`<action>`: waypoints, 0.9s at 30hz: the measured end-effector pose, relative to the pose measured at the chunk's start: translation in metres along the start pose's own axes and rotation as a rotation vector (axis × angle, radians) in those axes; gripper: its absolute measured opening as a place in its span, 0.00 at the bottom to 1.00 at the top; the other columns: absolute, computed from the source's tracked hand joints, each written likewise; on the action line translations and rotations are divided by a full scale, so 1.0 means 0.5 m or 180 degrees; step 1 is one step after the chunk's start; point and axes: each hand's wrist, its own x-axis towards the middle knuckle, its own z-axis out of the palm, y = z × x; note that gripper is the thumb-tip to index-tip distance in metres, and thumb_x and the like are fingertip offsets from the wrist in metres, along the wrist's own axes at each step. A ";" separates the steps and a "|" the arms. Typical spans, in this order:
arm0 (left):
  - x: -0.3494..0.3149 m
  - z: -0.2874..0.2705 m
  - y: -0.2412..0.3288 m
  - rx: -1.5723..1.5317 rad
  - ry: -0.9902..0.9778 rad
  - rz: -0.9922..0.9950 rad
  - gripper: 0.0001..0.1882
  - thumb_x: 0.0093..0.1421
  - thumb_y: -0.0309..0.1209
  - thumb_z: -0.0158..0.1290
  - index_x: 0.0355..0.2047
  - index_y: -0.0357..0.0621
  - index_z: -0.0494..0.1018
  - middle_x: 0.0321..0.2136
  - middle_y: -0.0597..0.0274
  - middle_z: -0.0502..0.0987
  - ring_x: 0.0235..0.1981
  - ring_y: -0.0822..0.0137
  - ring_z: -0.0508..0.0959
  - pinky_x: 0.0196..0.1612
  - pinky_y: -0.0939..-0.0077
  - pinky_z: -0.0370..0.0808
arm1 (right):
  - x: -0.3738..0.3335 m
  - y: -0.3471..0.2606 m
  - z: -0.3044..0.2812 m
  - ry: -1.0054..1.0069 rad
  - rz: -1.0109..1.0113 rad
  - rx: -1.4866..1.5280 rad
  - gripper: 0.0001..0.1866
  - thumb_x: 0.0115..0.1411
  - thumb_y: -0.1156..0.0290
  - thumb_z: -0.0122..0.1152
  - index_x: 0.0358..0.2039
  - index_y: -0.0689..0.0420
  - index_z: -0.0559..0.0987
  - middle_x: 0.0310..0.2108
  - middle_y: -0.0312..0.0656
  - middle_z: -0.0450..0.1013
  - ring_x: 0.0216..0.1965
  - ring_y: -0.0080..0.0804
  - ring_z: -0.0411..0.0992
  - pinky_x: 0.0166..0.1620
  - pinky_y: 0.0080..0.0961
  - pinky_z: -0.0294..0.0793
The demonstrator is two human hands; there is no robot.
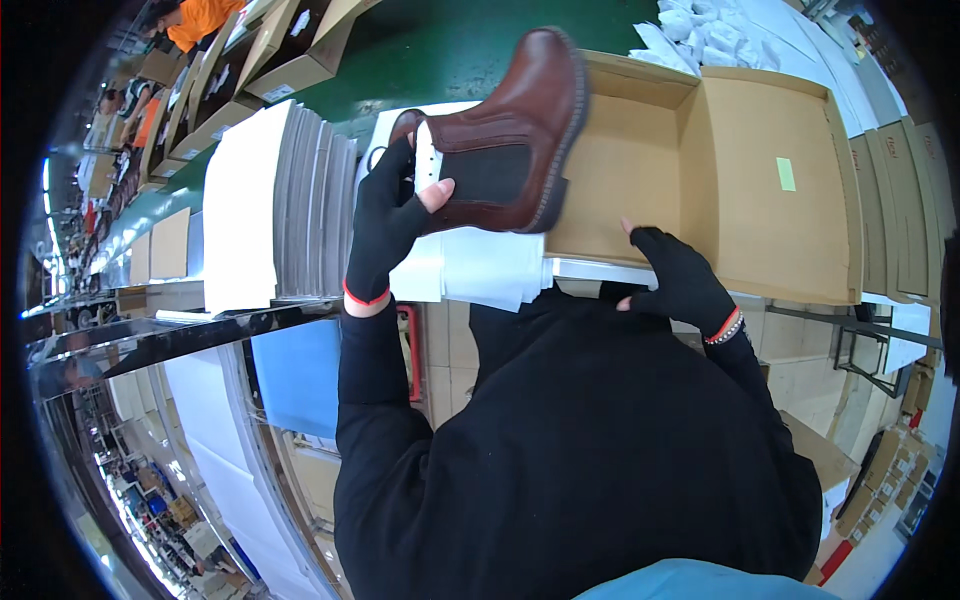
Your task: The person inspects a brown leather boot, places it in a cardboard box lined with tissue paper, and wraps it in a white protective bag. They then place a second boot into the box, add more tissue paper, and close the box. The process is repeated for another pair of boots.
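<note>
My left hand (388,215), in a black fingerless glove, is closed on the top of a brown leather ankle boot (545,95) with a dark elastic side panel. The boot is tilted on its side, its sole facing right, over the left end of an open cardboard shoe box (620,150). Part of a second brown boot (407,124) shows behind my left hand, mostly hidden. My right hand (685,283), gloved the same way, is at the near edge of the box with thumb and fingers apart. Nothing is held in it.
The box's lid (775,190), with a pale green sticker, lies open to the right. White paper sheets (490,268) lie below the boot, and a tall paper stack (285,205) stands left. Crumpled white paper (710,35) is at the back; flat cartons (905,210) stand far right.
</note>
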 end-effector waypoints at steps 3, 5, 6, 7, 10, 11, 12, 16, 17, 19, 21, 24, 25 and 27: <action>-0.003 -0.012 -0.056 0.1778 0.0349 0.0282 0.32 0.54 0.38 0.58 0.56 0.36 0.65 0.31 0.47 0.79 0.30 0.59 0.81 0.35 0.70 0.76 | -0.010 0.089 0.055 -0.0184 0.0159 -0.0427 0.37 0.49 0.67 0.65 0.60 0.53 0.64 0.49 0.50 0.69 0.47 0.49 0.70 0.48 0.39 0.70; 0.001 -0.006 -0.091 0.3044 0.0226 0.0338 0.31 0.55 0.42 0.58 0.55 0.38 0.66 0.32 0.44 0.78 0.31 0.49 0.80 0.34 0.65 0.76 | -0.007 0.114 0.072 -0.0057 0.0217 -0.0302 0.32 0.50 0.72 0.62 0.58 0.52 0.67 0.45 0.49 0.72 0.42 0.48 0.72 0.45 0.40 0.71; -0.004 -0.006 -0.128 0.3385 0.0128 0.0231 0.31 0.56 0.42 0.57 0.55 0.38 0.66 0.34 0.41 0.78 0.32 0.46 0.80 0.34 0.65 0.76 | -0.007 0.121 0.078 -0.0007 0.0127 -0.0354 0.30 0.51 0.73 0.60 0.57 0.52 0.68 0.43 0.49 0.72 0.41 0.48 0.73 0.43 0.40 0.72; 0.004 0.000 -0.149 0.3848 0.0223 0.0067 0.27 0.57 0.39 0.58 0.54 0.38 0.68 0.33 0.50 0.79 0.30 0.56 0.81 0.32 0.70 0.75 | -0.006 0.124 0.080 0.0065 0.0048 -0.0416 0.29 0.51 0.74 0.59 0.56 0.53 0.69 0.42 0.48 0.73 0.39 0.48 0.73 0.42 0.40 0.72; -0.014 -0.041 -0.132 0.2062 0.0242 0.0054 0.20 0.59 0.33 0.57 0.50 0.37 0.71 0.29 0.59 0.79 0.26 0.70 0.78 0.29 0.76 0.74 | -0.001 0.115 0.082 0.0145 0.0142 -0.0442 0.27 0.51 0.75 0.58 0.54 0.53 0.71 0.39 0.47 0.73 0.37 0.48 0.74 0.40 0.40 0.72; -0.033 -0.050 -0.100 0.1306 0.0745 0.0081 0.11 0.58 0.32 0.56 0.40 0.41 0.76 0.22 0.60 0.77 0.23 0.70 0.77 0.27 0.75 0.72 | -0.004 0.111 0.084 0.0137 0.0239 -0.0424 0.26 0.51 0.75 0.58 0.54 0.53 0.71 0.39 0.47 0.74 0.37 0.48 0.74 0.40 0.41 0.72; -0.065 -0.104 -0.103 0.1403 0.1142 -0.0024 0.07 0.59 0.28 0.55 0.35 0.39 0.77 0.22 0.65 0.76 0.23 0.77 0.74 0.26 0.81 0.70 | -0.005 0.110 0.085 0.0161 0.0212 -0.0421 0.26 0.51 0.75 0.58 0.53 0.53 0.72 0.39 0.47 0.74 0.37 0.48 0.74 0.39 0.41 0.72; -0.204 -0.233 -0.071 0.1753 0.3441 0.0770 0.16 0.66 0.35 0.47 0.26 0.36 0.72 0.18 0.71 0.67 0.21 0.75 0.63 0.24 0.77 0.61 | -0.003 0.119 0.099 0.0111 0.0264 -0.0427 0.24 0.52 0.76 0.57 0.52 0.53 0.72 0.39 0.47 0.74 0.37 0.48 0.74 0.40 0.41 0.72; -0.243 -0.260 -0.069 0.2127 0.3699 0.0809 0.18 0.66 0.36 0.46 0.24 0.36 0.71 0.18 0.70 0.66 0.20 0.74 0.63 0.24 0.76 0.60 | 0.000 0.111 0.098 0.0035 0.0311 -0.0458 0.24 0.52 0.76 0.57 0.52 0.53 0.72 0.40 0.47 0.74 0.38 0.48 0.74 0.40 0.41 0.72; -0.313 -0.310 -0.065 0.2733 0.4393 0.0741 0.20 0.66 0.38 0.46 0.21 0.36 0.68 0.18 0.69 0.66 0.20 0.74 0.62 0.23 0.74 0.59 | 0.005 0.104 0.101 0.0012 0.0258 -0.0411 0.24 0.53 0.76 0.55 0.53 0.53 0.72 0.41 0.48 0.74 0.39 0.48 0.73 0.42 0.41 0.72; -0.411 -0.409 -0.084 0.3143 0.5017 0.0470 0.19 0.66 0.37 0.46 0.24 0.34 0.72 0.19 0.66 0.70 0.20 0.70 0.64 0.25 0.72 0.62 | 0.001 0.105 0.102 0.0077 0.0015 -0.0267 0.24 0.53 0.76 0.54 0.53 0.53 0.72 0.42 0.49 0.73 0.41 0.48 0.73 0.44 0.41 0.72; -0.543 -0.607 -0.158 0.4324 0.4674 0.0522 0.16 0.65 0.37 0.48 0.39 0.37 0.79 0.36 0.52 0.80 0.35 0.60 0.78 0.40 0.70 0.74 | 0.010 0.097 0.090 -0.0346 0.0249 -0.0260 0.24 0.54 0.76 0.53 0.54 0.52 0.72 0.44 0.49 0.73 0.43 0.49 0.72 0.46 0.39 0.71; -0.540 -0.614 -0.162 0.4274 0.4638 -0.0236 0.17 0.63 0.44 0.48 0.42 0.47 0.79 0.41 0.56 0.79 0.42 0.56 0.77 0.44 0.65 0.73 | 0.007 0.110 0.095 -0.0246 0.0112 -0.0241 0.25 0.53 0.76 0.54 0.55 0.52 0.72 0.45 0.49 0.73 0.44 0.49 0.72 0.47 0.38 0.71; -0.515 -0.634 -0.165 0.4474 0.4318 -0.1749 0.24 0.58 0.57 0.48 0.45 0.58 0.78 0.45 0.63 0.78 0.48 0.56 0.75 0.51 0.58 0.66 | 0.001 0.117 0.105 -0.0166 0.0019 -0.0234 0.27 0.52 0.78 0.55 0.55 0.51 0.71 0.46 0.48 0.73 0.45 0.49 0.72 0.48 0.37 0.71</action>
